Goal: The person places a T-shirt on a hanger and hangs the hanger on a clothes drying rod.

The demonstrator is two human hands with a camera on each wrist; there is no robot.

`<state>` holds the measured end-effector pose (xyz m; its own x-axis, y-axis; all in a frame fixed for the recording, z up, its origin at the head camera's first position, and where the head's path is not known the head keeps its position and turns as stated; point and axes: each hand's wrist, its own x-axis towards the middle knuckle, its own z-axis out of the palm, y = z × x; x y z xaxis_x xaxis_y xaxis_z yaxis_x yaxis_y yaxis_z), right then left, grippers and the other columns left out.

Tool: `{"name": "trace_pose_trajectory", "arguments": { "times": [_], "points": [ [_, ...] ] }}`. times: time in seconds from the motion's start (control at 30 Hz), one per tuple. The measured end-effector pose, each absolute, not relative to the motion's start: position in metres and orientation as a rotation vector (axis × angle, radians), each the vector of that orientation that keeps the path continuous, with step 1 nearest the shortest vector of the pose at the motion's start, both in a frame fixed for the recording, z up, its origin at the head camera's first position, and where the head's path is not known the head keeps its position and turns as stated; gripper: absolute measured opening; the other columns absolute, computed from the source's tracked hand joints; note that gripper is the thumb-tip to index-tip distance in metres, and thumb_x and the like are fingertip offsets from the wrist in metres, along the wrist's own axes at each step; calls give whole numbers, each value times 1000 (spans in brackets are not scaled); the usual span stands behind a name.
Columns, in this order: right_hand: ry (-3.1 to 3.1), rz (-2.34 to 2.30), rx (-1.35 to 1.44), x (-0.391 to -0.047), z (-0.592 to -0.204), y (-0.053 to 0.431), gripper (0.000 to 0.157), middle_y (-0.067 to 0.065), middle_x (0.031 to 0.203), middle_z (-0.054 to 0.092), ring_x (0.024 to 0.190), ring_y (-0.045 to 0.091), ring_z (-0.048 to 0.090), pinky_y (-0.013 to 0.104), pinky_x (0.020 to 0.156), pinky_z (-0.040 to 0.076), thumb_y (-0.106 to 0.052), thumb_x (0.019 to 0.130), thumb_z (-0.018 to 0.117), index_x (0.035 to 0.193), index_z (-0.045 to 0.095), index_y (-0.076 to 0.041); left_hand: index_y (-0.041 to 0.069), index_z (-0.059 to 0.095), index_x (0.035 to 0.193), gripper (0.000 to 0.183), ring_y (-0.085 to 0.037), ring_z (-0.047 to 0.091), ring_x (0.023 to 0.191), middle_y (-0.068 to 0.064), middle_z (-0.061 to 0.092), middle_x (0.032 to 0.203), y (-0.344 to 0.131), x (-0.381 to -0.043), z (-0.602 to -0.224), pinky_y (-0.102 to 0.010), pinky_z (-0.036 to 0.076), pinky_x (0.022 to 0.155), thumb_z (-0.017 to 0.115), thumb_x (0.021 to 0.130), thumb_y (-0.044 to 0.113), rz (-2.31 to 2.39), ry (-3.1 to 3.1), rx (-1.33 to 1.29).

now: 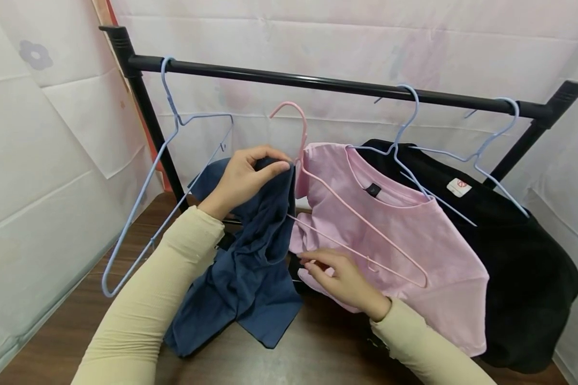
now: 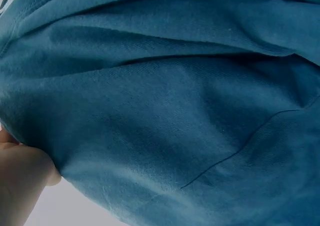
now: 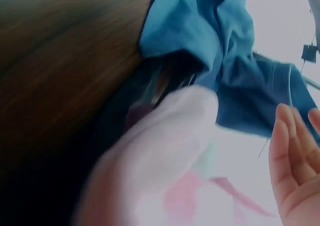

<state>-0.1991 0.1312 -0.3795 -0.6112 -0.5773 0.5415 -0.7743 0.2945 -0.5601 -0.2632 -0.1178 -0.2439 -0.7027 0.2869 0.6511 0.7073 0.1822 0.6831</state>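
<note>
My left hand pinches the upper edge of a dark blue garment between thumb and fingers. Folds of this cloth fill most of the left wrist view. A pink hanger has one arm inside the garment. Its other arm points out to the right, and its hook stands off the rail. My right hand, fingers loosely bent and holding nothing visible, hovers below the hanger's lower bar. Those fingers appear apart from the blue cloth in the right wrist view.
A black rail spans the back. From it hang an unloaded blue hanger at left, a pink T-shirt and a black garment on blue hangers at right. Brown wood-grain tabletop lies beneath; pale sheets hang behind.
</note>
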Motion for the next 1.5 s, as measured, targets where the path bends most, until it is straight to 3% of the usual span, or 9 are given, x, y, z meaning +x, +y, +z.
{"name": "trace_pose_trajectory", "arguments": {
  "times": [0.33, 0.57, 0.73, 0.9, 1.13, 1.5],
  "points": [
    [-2414, 650, 1289, -207, -372, 84, 33, -1, 94, 66, 73, 7, 61, 19, 65, 50, -26, 95, 65, 127, 65, -16, 6, 74, 102, 12, -13, 65, 96, -10, 72, 101, -119, -263, -246, -27, 51, 88, 66, 93, 9, -1519, -2047, -955],
    [-2423, 502, 1226, -211, -379, 77, 15, -3, 92, 70, 75, 6, 62, 24, 69, 53, -21, 93, 67, 105, 72, -14, 5, 74, 101, 12, -13, 65, 95, -10, 71, 100, -124, -261, -251, -26, 51, 88, 68, 92, 8, -1498, -2012, -967],
    [-2375, 613, 1232, -209, -381, 87, 6, -4, 83, 68, 71, 8, 62, 20, 67, 51, -20, 90, 70, 93, 71, -15, 6, 75, 103, 13, -11, 63, 94, -5, 69, 99, -127, -259, -254, -25, 50, 87, 67, 92, 9, -1462, -2028, -964],
    [-2319, 694, 1250, -204, -381, 105, 9, -5, 77, 62, 68, 10, 62, 15, 64, 48, -21, 89, 73, 86, 67, -14, 5, 75, 103, 14, -11, 62, 92, -1, 68, 97, -131, -258, -255, -24, 49, 84, 66, 93, 7, -1447, -2030, -957],
    [-2314, 709, 1222, -195, -378, 128, 7, -8, 76, 60, 70, 1, 59, 14, 65, 48, -18, 89, 72, 85, 66, -16, 6, 75, 104, 14, -9, 62, 94, -4, 68, 99, -135, -257, -255, -23, 48, 85, 65, 93, 8, -1415, -2045, -926],
    [-2278, 732, 1215, -186, -370, 167, 7, -7, 84, 63, 70, 1, 59, 16, 62, 50, -10, 87, 72, 92, 69, -14, 6, 76, 103, 14, -8, 60, 88, -5, 68, 93, -141, -257, -256, -21, 45, 79, 67, 92, 6, -1357, -2039, -899]
  ]
}}
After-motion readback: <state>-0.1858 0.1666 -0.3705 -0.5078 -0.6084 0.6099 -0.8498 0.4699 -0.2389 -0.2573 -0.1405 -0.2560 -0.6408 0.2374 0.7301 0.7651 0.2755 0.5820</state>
